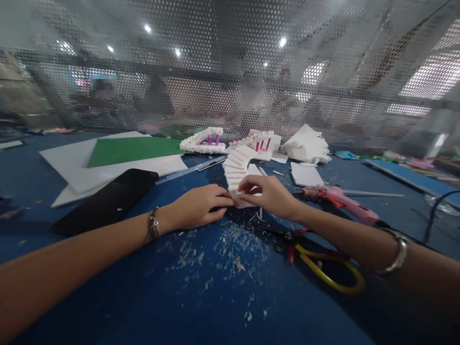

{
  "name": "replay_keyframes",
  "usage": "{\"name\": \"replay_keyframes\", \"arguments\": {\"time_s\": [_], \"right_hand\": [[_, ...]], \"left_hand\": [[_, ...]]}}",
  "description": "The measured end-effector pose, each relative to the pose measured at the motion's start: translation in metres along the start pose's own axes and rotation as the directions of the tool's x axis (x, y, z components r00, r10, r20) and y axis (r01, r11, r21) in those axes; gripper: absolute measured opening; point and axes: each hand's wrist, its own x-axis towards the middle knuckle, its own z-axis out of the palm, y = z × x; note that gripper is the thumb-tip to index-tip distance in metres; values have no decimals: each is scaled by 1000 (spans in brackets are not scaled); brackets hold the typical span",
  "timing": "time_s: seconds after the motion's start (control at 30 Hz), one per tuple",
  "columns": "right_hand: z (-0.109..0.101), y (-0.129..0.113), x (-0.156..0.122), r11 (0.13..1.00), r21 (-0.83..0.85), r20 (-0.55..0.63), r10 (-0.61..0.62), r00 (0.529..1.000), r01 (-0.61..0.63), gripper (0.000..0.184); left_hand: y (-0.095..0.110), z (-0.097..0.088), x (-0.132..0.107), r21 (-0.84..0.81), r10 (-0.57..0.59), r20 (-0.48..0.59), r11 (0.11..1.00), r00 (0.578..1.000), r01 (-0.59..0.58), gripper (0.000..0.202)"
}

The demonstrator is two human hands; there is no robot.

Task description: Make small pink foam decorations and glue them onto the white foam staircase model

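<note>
A curved white foam staircase model (237, 167) lies on the blue table (223, 297). My left hand (197, 206) rests on the table with fingers closed against the near end of the staircase. My right hand (268, 194) pinches a small white foam piece (241, 195) at that same near end. Both hands touch at the model's lowest step. A bracelet sits on each wrist.
A pink glue gun (341, 201) lies right of my right hand. Yellow-handled scissors (323, 266) sit under my right forearm. A black phone (108, 201), green sheet (132, 149), metal ruler (192, 168), other foam models (203, 141) and foam scraps (307, 143) lie beyond. Foam crumbs litter the table. A mesh screen stands behind.
</note>
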Motion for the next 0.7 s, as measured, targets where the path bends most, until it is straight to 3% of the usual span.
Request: {"name": "replay_keyframes", "arguments": {"time_s": [0.13,0.5,0.7], "right_hand": [[9,7,5,998,68,-24,-8,1000,10,4],[9,9,4,995,76,-46,-59,997,63,9],[7,6,2,994,51,-30,-92,995,93,14]], "left_hand": [[0,1,0,1,11,-22,1000,1000,-11,28],[-1,1,0,-51,21,-45,998,999,-23,26],[-4,3,1,-122,-132,-186,986,974,110,23]]}}
